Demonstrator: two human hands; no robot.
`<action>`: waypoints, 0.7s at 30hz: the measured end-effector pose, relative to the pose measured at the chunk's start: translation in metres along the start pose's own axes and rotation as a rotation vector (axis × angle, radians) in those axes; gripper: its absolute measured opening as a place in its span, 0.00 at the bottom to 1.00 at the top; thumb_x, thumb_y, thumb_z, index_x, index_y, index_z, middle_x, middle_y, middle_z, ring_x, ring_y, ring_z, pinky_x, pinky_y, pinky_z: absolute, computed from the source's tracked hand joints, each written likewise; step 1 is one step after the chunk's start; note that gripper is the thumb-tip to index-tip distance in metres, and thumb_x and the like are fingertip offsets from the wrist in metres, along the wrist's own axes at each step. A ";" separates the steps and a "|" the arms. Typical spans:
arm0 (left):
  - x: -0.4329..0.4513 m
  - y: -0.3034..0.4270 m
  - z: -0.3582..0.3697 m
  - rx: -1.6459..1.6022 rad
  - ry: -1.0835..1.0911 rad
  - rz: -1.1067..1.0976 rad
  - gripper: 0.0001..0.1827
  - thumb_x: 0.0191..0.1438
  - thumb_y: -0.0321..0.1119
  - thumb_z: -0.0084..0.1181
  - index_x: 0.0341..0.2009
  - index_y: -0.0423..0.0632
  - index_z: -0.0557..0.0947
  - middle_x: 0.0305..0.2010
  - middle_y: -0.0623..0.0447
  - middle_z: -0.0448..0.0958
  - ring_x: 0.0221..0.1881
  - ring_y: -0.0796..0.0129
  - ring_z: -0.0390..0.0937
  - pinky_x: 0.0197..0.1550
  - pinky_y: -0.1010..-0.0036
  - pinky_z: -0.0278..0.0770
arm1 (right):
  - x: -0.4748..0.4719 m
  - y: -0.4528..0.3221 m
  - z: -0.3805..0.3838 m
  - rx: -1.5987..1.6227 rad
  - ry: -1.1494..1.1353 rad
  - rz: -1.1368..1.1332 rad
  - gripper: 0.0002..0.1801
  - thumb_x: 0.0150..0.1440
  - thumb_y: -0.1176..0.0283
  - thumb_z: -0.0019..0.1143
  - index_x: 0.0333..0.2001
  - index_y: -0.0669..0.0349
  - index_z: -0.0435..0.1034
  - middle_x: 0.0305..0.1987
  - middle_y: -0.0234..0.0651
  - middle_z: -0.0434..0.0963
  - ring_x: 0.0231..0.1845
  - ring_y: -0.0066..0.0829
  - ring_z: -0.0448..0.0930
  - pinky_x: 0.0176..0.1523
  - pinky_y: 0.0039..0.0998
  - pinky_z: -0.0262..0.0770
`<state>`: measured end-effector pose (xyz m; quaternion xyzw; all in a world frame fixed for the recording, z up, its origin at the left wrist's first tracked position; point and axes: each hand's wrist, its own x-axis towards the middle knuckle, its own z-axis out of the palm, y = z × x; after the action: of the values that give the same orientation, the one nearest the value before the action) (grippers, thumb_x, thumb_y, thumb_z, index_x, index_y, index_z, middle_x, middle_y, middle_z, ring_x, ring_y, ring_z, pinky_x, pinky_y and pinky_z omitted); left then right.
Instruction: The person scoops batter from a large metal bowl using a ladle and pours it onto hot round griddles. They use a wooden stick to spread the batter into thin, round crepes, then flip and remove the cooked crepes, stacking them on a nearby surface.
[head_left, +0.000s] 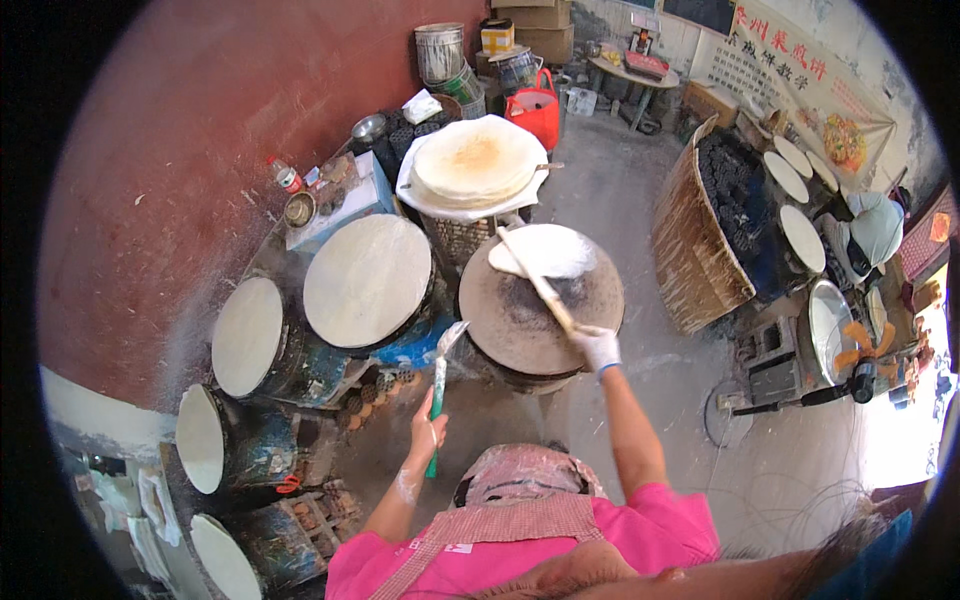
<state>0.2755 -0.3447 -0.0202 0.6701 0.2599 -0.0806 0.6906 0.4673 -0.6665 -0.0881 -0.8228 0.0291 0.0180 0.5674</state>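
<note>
My left hand (428, 430) grips a green-handled tool (438, 397) whose upper end is coated with white batter; whether that end is a scraper or a brush I cannot tell. It points up toward the near left of a round flat griddle (517, 337). My right hand (598, 346), in a white glove, holds a long wooden stick (551, 298) slanting across the griddle. Its far part lies over a white patch of batter (551, 251) on the griddle's far side. Dark scorching marks the griddle's middle.
Beyond the griddle, a stack of thin flatbreads (480, 165) rests on white cloth. Round griddles covered with pale sheets, one nearest (367, 281), line the left. At right stand a curved rusty barrier (697, 225), a fan (866, 356) and a bent-over person (874, 225).
</note>
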 end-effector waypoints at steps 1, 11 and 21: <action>0.000 0.003 -0.002 -0.003 -0.004 0.017 0.36 0.45 0.21 0.44 0.61 0.58 0.56 0.11 0.61 0.57 0.08 0.79 0.55 0.09 0.81 0.52 | -0.007 -0.020 -0.019 0.128 0.035 0.205 0.17 0.44 0.69 0.59 0.39 0.63 0.73 0.23 0.31 0.76 0.22 0.21 0.73 0.27 0.21 0.69; -0.009 -0.004 0.005 -0.016 0.023 -0.015 0.38 0.44 0.19 0.43 0.62 0.52 0.53 0.13 0.58 0.60 0.08 0.76 0.56 0.09 0.79 0.53 | 0.005 -0.032 -0.029 0.324 -0.149 0.371 0.16 0.43 0.71 0.60 0.38 0.67 0.73 0.24 0.28 0.76 0.20 0.17 0.69 0.24 0.19 0.65; -0.050 0.009 0.035 -0.349 0.155 -0.265 0.37 0.47 0.19 0.45 0.61 0.60 0.51 0.16 0.57 0.60 0.10 0.77 0.55 0.10 0.80 0.52 | 0.035 -0.012 -0.044 0.326 -0.357 0.291 0.16 0.44 0.73 0.60 0.38 0.70 0.72 0.34 0.34 0.77 0.31 0.21 0.74 0.37 0.23 0.70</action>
<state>0.2459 -0.3894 0.0102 0.5048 0.4078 -0.0724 0.7574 0.5025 -0.7040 -0.0636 -0.6915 0.0491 0.2391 0.6799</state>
